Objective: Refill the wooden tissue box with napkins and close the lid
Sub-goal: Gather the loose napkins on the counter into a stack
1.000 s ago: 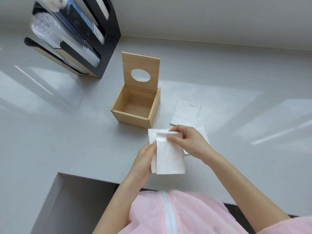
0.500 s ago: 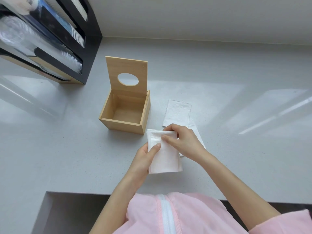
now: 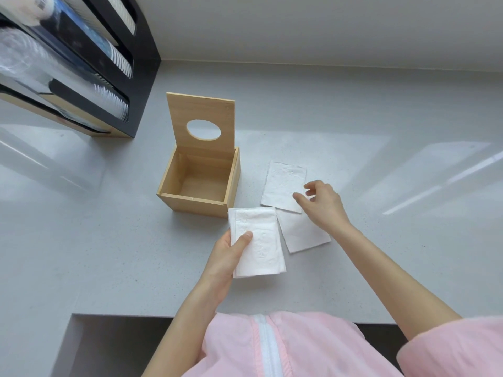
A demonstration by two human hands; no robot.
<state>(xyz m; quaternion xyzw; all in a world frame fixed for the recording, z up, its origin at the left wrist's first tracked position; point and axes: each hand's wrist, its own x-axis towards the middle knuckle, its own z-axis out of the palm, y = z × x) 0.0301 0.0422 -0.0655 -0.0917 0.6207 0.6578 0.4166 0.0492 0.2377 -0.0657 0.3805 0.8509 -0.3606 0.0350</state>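
The left hand [image 3: 226, 257] holds a small stack of napkins [image 3: 258, 240], thumb on top, fingers under it. Just beyond that hand stands the box [image 3: 200, 183], empty, its lid [image 3: 201, 123] upright at the back. The right hand [image 3: 324, 205] hovers with fingers loosely spread, holding nothing, fingertips over a flat napkin [image 3: 283, 186]. Another napkin [image 3: 302, 235] lies between the two hands on the counter [image 3: 109, 240].

Left hand [image 3: 227, 257] clamped thumb-on-top, right hand [image 3: 321, 204] spread, fingers loose.

Single head-worn view — wide-angle, looking forward and steeply down, close over the counter [image 3: 109, 240]
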